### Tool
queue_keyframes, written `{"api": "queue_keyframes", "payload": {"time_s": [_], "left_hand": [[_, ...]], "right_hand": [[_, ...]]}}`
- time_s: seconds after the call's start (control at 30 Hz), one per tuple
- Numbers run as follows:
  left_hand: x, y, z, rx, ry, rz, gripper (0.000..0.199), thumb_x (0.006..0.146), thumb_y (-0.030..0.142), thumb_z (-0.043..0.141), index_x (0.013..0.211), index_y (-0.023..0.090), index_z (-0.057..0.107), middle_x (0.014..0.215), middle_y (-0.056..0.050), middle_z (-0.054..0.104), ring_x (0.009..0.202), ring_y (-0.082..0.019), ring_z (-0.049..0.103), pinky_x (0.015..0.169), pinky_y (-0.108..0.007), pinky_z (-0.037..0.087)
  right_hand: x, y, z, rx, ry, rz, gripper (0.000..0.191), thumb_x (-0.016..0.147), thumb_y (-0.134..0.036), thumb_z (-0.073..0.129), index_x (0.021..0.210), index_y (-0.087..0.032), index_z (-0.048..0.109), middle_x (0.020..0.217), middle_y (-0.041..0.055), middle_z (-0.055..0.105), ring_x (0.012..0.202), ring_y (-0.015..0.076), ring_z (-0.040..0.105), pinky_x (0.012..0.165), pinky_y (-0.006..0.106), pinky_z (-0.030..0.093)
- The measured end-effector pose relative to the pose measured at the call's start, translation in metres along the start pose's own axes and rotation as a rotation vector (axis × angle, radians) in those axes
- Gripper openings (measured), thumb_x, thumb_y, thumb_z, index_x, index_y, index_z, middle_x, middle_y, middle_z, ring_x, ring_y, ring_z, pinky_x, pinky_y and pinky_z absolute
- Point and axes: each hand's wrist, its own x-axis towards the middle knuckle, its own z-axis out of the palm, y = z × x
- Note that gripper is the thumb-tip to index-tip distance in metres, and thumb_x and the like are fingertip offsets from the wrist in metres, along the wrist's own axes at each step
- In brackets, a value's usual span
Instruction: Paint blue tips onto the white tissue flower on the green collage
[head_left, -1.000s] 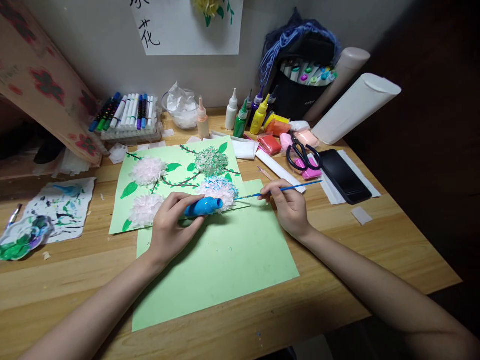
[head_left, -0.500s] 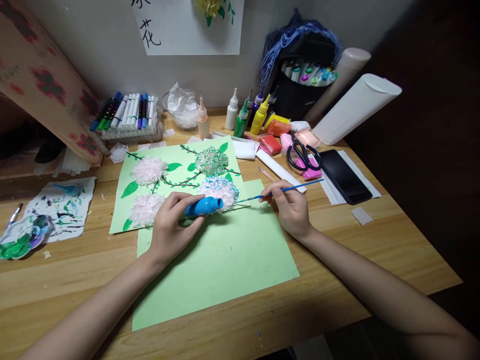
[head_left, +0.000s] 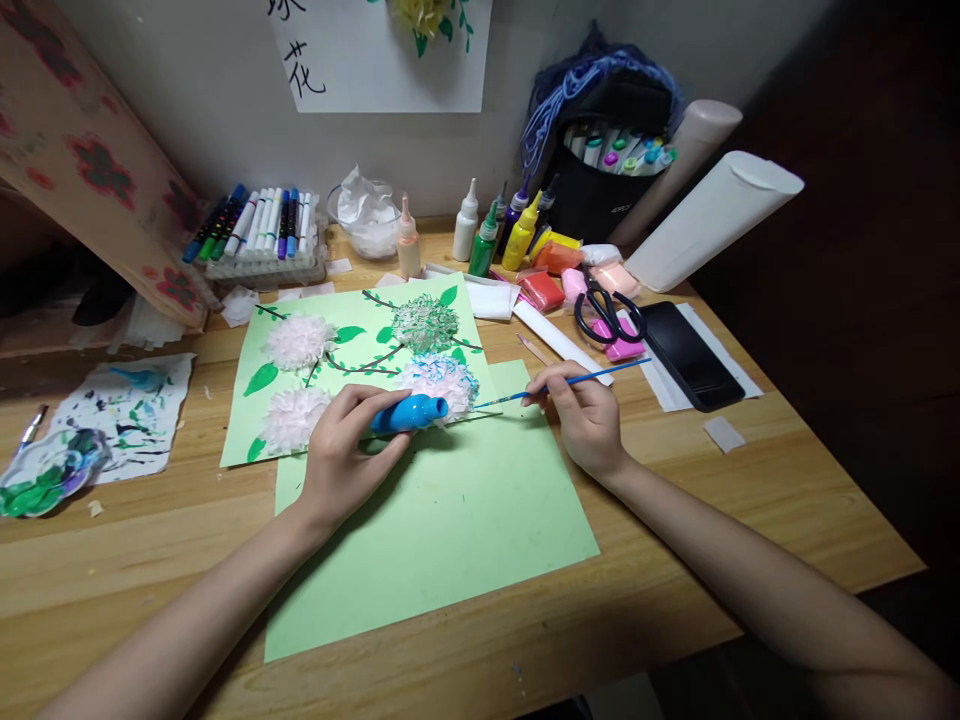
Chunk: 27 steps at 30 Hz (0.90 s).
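Observation:
My left hand [head_left: 349, 440] is closed around a blue paint bottle [head_left: 409, 413], tilted so its uncapped mouth points right. In a pinch, my right hand [head_left: 581, 410] holds a thin blue paintbrush [head_left: 607, 370], its tip at the right edge of a white paper flower [head_left: 439, 385] with blue-dabbed petals. That flower is on a light green sheet [head_left: 360, 310] with painted branches and leaves. A green-dabbed flower [head_left: 425, 323] sits above it, and two pale pink flowers [head_left: 300, 342] are at the left. Another green sheet [head_left: 427, 560] lies partly underneath.
Paint bottles [head_left: 484, 240], clay packets [head_left: 541, 292], scissors [head_left: 609, 318] and a phone [head_left: 691, 355] lie behind and to the right. A marker set [head_left: 262, 235] stands at the back left. At the left are a paint palette [head_left: 52, 475] and a stained tissue [head_left: 127, 420].
The view has shifted very slightly. Both hands keep their holds on the bottle and paintbrush, and the brush tip stays at the flower's right edge.

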Motion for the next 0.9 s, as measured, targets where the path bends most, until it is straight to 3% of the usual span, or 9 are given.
{"api": "queue_keyframes", "payload": {"time_s": [0.43,0.9], "left_hand": [[0.0001,0.0002,0.0002,-0.003,0.002,-0.006,0.035,0.078,0.012,0.068,0.111,0.023,0.065,0.096,-0.004,0.063,0.088,-0.017,0.06,0.075,-0.031,0.051],[-0.0002,0.0007,-0.0003,0.001,-0.007,-0.013,0.034,0.078,0.012,0.067,0.11,0.023,0.065,0.097,-0.004,0.062,0.088,-0.017,0.06,0.076,-0.03,0.05]], "right_hand": [[-0.0017,0.0,-0.0003,0.0,-0.078,-0.023,0.023,0.095,-0.03,0.048,0.083,-0.021,0.065,0.073,0.0007,0.066,0.067,0.0121,0.063,0.059,0.025,0.049],[-0.0022,0.0014,0.0003,0.021,-0.051,-0.032,0.022,0.095,-0.029,0.048,0.084,-0.021,0.065,0.075,0.0009,0.066,0.069,0.0123,0.062,0.061,0.026,0.05]]}}
